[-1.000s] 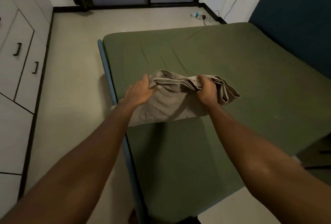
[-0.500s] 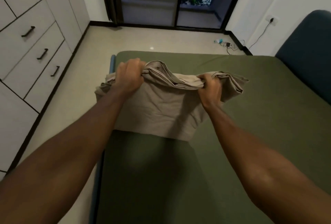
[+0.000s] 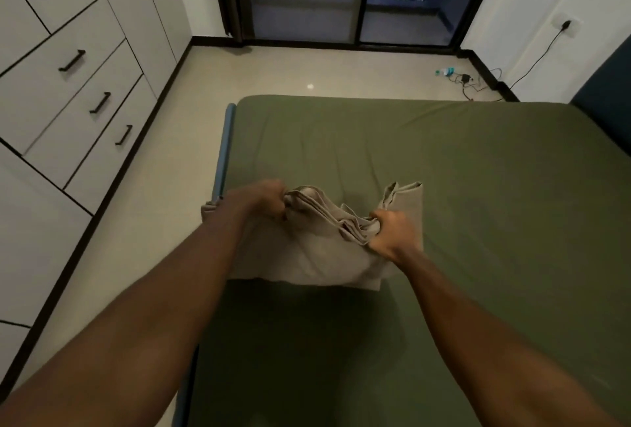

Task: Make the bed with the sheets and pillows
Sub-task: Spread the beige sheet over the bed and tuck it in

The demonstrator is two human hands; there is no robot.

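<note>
The left grip point(image 3: 264, 199) is curled tight round one bunched end of the beige sheet point(image 3: 307, 257). The right grip point(image 3: 392, 232) is clenched round the other gathered end. Between the two grips the folded layers sag in a shallow dip. Below them the rest of the sheet hangs as a flat panel, and one corner stands up just beyond the right grip. The sheet is held over the near left part of the bed point(image 3: 461, 167), whose green cover spreads beyond and to the right of both grips. Whether the sheet's lower edge touches the cover cannot be told. Just beyond the left grip runs the blue bed rail point(image 3: 223, 150).

Well to the left of the left grip, the white drawers point(image 3: 68, 85) are all closed, so their contents are hidden. Far beyond the right grip, on the floor by the wall, a small bottle point(image 3: 445, 72) lies beside a charger point(image 3: 466, 78). The bottle's label is too small to read.
</note>
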